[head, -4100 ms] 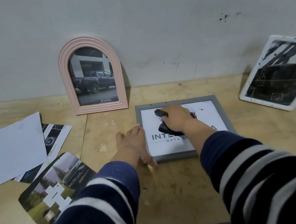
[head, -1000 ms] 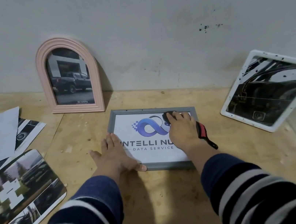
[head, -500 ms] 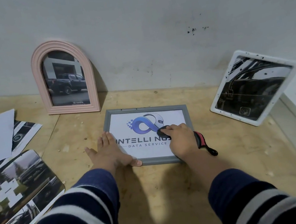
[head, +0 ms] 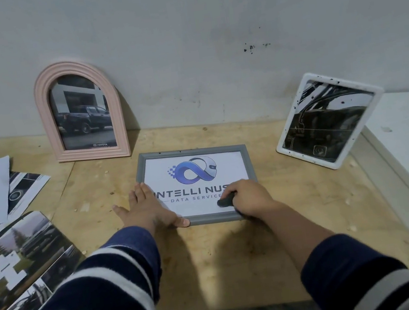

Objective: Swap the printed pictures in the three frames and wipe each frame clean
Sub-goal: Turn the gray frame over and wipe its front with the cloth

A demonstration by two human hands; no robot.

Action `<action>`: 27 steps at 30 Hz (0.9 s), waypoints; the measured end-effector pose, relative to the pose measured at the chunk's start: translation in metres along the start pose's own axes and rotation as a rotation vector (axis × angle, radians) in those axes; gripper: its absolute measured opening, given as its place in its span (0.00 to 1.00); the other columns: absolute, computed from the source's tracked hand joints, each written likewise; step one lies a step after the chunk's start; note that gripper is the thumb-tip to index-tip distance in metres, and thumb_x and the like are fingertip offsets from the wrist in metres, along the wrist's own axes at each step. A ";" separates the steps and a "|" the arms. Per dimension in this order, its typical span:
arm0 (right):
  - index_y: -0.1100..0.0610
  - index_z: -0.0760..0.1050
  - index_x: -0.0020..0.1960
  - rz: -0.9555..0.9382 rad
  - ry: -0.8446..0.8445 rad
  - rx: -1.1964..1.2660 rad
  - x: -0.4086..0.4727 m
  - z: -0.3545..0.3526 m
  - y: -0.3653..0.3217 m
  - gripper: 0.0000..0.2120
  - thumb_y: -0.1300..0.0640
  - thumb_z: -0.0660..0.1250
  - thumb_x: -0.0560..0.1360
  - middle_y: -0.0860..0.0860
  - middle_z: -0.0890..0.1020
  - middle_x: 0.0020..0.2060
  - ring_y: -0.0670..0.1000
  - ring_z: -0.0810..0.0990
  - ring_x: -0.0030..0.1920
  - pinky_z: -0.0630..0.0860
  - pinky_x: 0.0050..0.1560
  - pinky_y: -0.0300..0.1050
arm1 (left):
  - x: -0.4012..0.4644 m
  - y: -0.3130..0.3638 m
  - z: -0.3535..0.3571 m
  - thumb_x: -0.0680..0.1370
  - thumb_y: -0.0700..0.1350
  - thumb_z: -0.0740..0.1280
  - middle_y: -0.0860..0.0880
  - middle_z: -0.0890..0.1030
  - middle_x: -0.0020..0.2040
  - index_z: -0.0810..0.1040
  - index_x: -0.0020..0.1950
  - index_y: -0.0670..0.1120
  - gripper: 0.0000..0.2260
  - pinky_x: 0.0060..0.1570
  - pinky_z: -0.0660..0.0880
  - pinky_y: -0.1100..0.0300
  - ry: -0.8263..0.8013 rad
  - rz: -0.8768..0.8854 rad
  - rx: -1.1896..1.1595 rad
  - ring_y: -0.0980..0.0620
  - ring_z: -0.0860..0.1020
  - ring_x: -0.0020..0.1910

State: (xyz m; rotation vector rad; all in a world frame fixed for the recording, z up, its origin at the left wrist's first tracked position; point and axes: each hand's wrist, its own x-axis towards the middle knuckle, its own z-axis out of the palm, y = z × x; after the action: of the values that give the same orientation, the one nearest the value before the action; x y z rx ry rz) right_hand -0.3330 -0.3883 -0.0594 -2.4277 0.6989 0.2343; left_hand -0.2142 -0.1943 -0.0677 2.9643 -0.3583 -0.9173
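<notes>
From the head view, the grey frame [head: 197,186] is lying flat on the wooden bench [head: 239,255], holding a printed logo sheet behind its glazing. The left hand [head: 151,212] is resting beside the frame's left edge with fingers straight and its thumb touching the near rail, its grip released and simply pinning the frame. The right hand [head: 251,197] is clenching a dark cleaning cloth [head: 226,200] and pressing it on the glazing near the lower right corner. The pink arched frame [head: 80,112] is leaning against the wall behind, and the white frame [head: 328,117] is leaning well apart to the right; loose prints [head: 20,259] are lying at the left. The grey frame looks light and stiff, likely slick on the bench and breakable at the front pane, so I'd judge the rails the safest place to take hold.
</notes>
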 end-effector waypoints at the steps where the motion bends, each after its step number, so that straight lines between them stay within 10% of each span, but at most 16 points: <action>1: 0.50 0.82 0.50 0.064 0.000 0.153 0.004 -0.009 -0.003 0.16 0.64 0.60 0.72 0.47 0.80 0.45 0.51 0.77 0.47 0.72 0.47 0.42 | 0.001 0.000 0.000 0.58 0.71 0.73 0.48 0.35 0.78 0.33 0.77 0.43 0.67 0.71 0.40 0.34 -0.001 0.002 -0.002 0.47 0.37 0.77; 9: 0.57 0.81 0.43 0.503 0.025 0.870 0.043 -0.033 0.006 0.10 0.58 0.61 0.75 0.59 0.82 0.45 0.60 0.80 0.46 0.76 0.52 0.51 | 0.008 -0.005 -0.001 0.56 0.72 0.74 0.49 0.37 0.78 0.29 0.76 0.45 0.69 0.73 0.44 0.37 -0.019 -0.005 -0.098 0.45 0.45 0.78; 15: 0.66 0.80 0.45 0.332 0.031 0.719 0.066 -0.048 -0.016 0.14 0.57 0.64 0.66 0.57 0.77 0.35 0.56 0.72 0.37 0.68 0.39 0.47 | 0.037 -0.016 -0.017 0.76 0.58 0.66 0.43 0.59 0.75 0.50 0.77 0.45 0.38 0.67 0.65 0.40 0.218 -0.047 -0.282 0.39 0.64 0.70; 19: 0.52 0.81 0.47 0.022 0.029 0.488 0.096 -0.043 -0.053 0.17 0.66 0.55 0.76 0.51 0.81 0.43 0.52 0.77 0.43 0.74 0.35 0.34 | 0.061 -0.025 -0.032 0.79 0.51 0.62 0.43 0.70 0.66 0.68 0.69 0.46 0.20 0.61 0.72 0.44 0.265 -0.030 -0.374 0.40 0.73 0.62; 22: 0.45 0.79 0.39 -0.110 0.017 0.322 0.125 -0.027 -0.081 0.21 0.65 0.53 0.74 0.44 0.83 0.47 0.49 0.81 0.48 0.77 0.56 0.44 | 0.076 -0.023 -0.045 0.79 0.49 0.61 0.44 0.76 0.62 0.74 0.65 0.46 0.16 0.58 0.75 0.47 0.326 0.006 -0.408 0.42 0.76 0.58; 27: 0.46 0.79 0.40 -0.310 0.029 -0.011 0.155 -0.007 -0.134 0.21 0.67 0.54 0.69 0.41 0.82 0.42 0.49 0.78 0.51 0.69 0.60 0.51 | 0.099 -0.016 -0.056 0.78 0.50 0.63 0.45 0.79 0.53 0.79 0.55 0.47 0.11 0.54 0.77 0.50 0.319 0.017 -0.455 0.44 0.78 0.50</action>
State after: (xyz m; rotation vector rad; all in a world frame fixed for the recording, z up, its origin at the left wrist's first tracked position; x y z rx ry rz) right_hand -0.1303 -0.3669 -0.0365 -2.5129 0.3254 0.0779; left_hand -0.0996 -0.2039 -0.0775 2.6130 -0.1393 -0.4341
